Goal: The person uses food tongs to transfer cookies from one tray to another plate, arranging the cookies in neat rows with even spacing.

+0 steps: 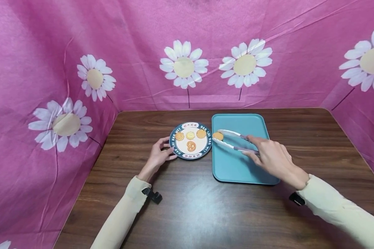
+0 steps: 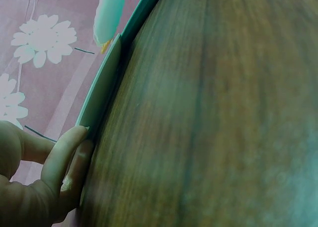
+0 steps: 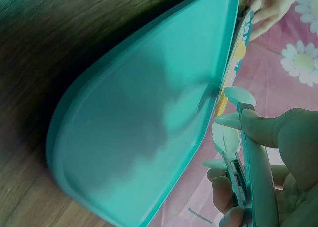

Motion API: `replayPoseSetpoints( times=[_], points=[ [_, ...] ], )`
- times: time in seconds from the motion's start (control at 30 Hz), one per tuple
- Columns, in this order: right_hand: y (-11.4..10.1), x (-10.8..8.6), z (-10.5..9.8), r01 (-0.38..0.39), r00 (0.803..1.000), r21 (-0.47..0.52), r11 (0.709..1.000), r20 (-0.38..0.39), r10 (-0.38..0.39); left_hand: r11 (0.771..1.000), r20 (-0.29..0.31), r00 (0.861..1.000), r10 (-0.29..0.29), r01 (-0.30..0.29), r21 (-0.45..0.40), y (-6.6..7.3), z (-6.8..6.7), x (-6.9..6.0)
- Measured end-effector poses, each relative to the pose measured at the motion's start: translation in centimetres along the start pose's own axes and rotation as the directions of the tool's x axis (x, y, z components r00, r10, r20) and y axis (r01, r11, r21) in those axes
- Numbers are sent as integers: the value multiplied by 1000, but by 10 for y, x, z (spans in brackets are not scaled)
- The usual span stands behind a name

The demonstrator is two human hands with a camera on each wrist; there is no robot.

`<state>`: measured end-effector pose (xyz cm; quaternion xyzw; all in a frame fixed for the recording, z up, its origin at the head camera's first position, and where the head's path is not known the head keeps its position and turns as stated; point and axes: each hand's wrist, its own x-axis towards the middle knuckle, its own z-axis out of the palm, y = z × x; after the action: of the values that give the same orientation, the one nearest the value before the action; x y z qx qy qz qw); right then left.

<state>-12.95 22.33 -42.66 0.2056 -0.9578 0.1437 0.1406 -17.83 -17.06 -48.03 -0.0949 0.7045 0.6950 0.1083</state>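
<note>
My left hand (image 1: 160, 152) holds the left rim of a round plate (image 1: 193, 156) with a dark blue lettered border. On the plate lie a swirled biscuit (image 1: 179, 136), a pale yellow scalloped biscuit (image 1: 190, 135), a round biscuit (image 1: 201, 134) and a pretzel (image 1: 191, 146). In my right hand (image 1: 274, 157) are tongs (image 1: 230, 132) with pale tips. Between those tips is another round golden biscuit (image 1: 218, 136), over the left edge of a teal tray (image 1: 243, 169). The right wrist view shows fingers and thumb around the tongs' handles (image 3: 258, 182); there the biscuit is hard to make out.
The plate stands close against the tray's left side on a dark wood table (image 1: 187, 207). Pink cloth (image 1: 137, 52) with printed daisies hangs behind the table and at both sides. A black wrist strap (image 1: 152, 195) is on the left sleeve.
</note>
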Motion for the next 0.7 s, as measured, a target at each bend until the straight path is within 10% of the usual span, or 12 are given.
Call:
replayPoseSetpoints(
  times=[0.7],
  points=[
    [-19, 9, 1, 57, 994, -6, 998, 96, -56, 1000, 3, 1000, 0, 0, -9, 2, 1, -1]
  ],
)
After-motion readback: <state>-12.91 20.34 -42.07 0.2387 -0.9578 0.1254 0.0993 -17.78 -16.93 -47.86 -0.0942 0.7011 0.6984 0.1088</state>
